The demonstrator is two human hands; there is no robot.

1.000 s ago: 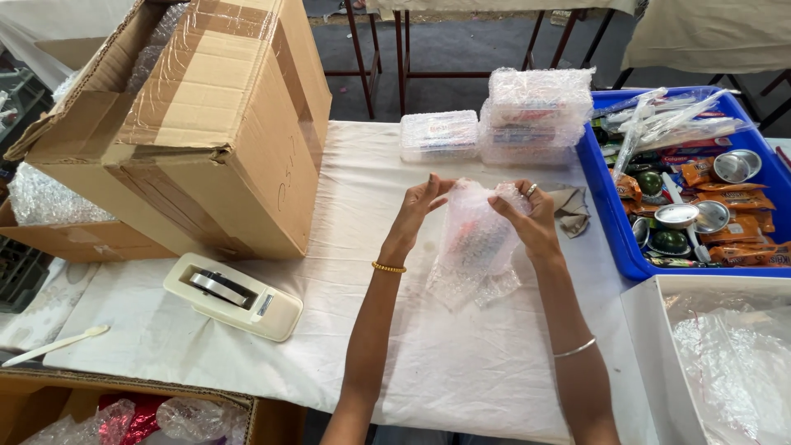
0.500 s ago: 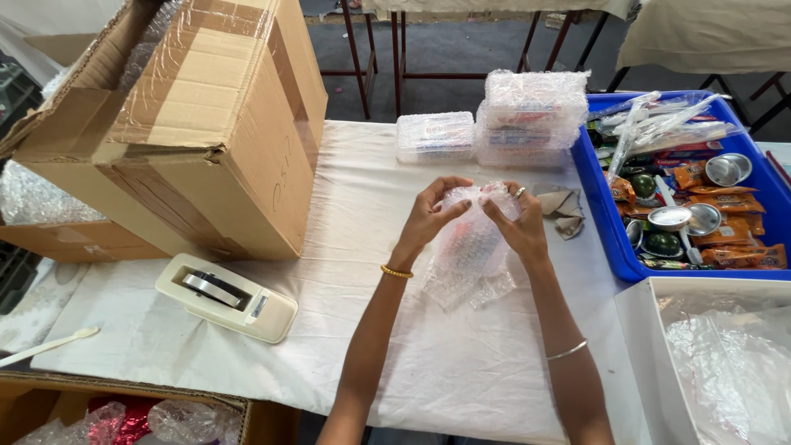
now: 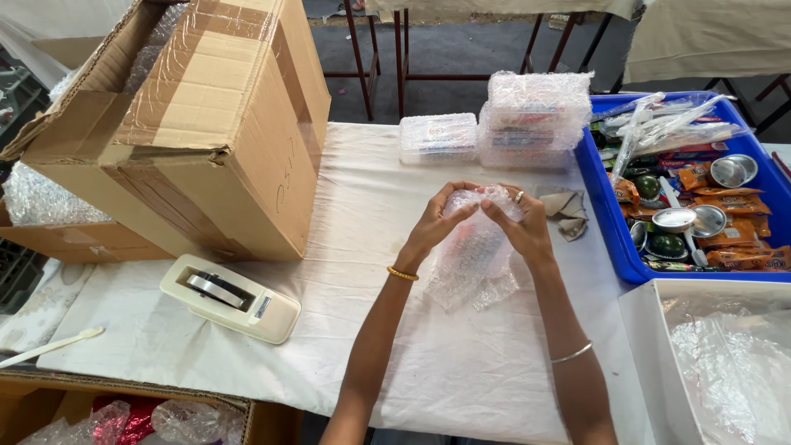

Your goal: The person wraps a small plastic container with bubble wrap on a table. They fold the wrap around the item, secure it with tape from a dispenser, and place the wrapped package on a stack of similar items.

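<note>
Head view. Left hand and right hand meet over the middle of the tabletop, fingers of both closed around the top end of a bubble-wrap packet. The packet's lower end trails down onto the white cloth between the forearms.

Just beyond the right hand lies a crumpled grey cloth. Behind it are stacked wrapped packs, near the far edge. A blue crate of small goods stands close on the right; a white bin stands by the right forearm.

A big cardboard box fills the left. In front of it sits a cream tape dispenser, well apart from the hands. Open cloth lies between dispenser and left arm, and toward the near edge.
</note>
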